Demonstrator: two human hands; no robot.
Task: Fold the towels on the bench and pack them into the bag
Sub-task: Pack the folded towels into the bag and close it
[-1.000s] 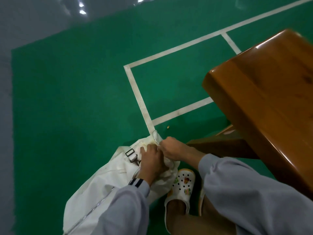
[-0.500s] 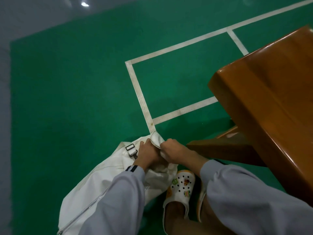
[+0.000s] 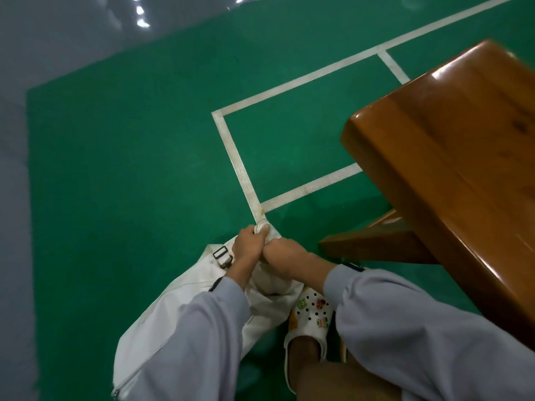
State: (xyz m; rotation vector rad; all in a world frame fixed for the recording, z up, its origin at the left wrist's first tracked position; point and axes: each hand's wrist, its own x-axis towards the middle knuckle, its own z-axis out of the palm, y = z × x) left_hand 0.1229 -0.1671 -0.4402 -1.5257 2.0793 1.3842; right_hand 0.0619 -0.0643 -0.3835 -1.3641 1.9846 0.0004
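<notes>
Bag (image 3: 162,328) end in left hand (image 3: 248,246)

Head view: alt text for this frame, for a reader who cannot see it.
Both hands, left hand and right hand, grip one end of a white bag lying on the green court floor. A glossy wooden bench stands to the right, a white clog beside the bag.
</notes>
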